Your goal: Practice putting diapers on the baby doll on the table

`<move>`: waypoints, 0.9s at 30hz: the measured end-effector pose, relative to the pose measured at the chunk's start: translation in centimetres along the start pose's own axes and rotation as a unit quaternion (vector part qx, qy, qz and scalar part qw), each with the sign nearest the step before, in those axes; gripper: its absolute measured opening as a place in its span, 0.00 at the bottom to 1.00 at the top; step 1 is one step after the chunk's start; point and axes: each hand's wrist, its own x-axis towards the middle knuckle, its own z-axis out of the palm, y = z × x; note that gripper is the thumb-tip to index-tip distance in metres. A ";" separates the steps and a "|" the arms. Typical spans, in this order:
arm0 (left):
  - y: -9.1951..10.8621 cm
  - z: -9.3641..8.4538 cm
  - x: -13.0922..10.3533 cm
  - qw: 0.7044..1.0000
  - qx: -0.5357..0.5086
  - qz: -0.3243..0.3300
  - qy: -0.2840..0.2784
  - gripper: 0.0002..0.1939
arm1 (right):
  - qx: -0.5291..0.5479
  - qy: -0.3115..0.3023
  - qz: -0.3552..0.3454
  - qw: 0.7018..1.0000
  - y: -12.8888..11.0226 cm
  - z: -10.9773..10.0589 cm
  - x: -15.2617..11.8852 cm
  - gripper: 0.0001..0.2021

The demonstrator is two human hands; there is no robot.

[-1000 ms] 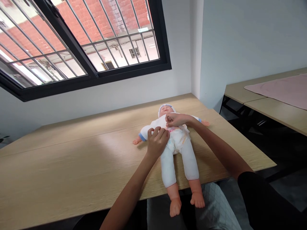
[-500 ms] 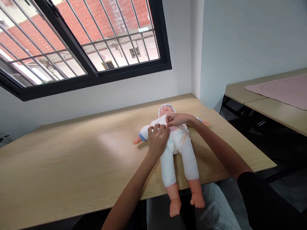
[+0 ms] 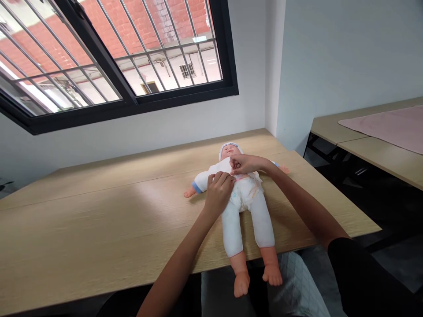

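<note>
Both — left hand (image 3: 219, 192), right hand (image 3: 245, 164) — curled

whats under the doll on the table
Under the doll, the wooden table shows between its legs and around its arms. The surface directly beneath its back is covered, so anything there can't be seen. Its feet extend past the table's edge.

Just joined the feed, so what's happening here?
A person has both bare hands at the waist of a baby doll lying face up on a wooden table. The left hand is by the upper edge of its diaper; the right hand is over its belly. What the fingers grip is hidden.
</note>
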 end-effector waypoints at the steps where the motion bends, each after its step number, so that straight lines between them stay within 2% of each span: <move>1: 0.0 0.0 0.0 1.000 -0.004 -0.002 0.000 0.10 | -0.001 0.000 -0.001 1.000 -0.2 -0.2 -0.3 0.09; 8: -0.1 0.0 -0.1 1.000 -0.001 0.011 0.001 0.10 | 0.007 -0.015 -0.005 1.000 -0.2 -0.8 -0.9 0.09; 12: 0.0 0.0 -0.1 1.000 0.008 0.010 0.009 0.09 | 0.009 -0.009 0.005 1.000 -1.1 -0.6 -1.3 0.08; 19: -0.1 0.1 -0.2 1.000 0.007 0.012 0.008 0.10 | -0.085 0.024 0.014 0.996 -3.4 -0.1 -1.9 0.10; 27: -0.3 0.2 -0.3 0.999 0.000 0.031 0.014 0.10 | -0.122 0.016 -0.003 0.992 -2.7 0.3 -1.4 0.11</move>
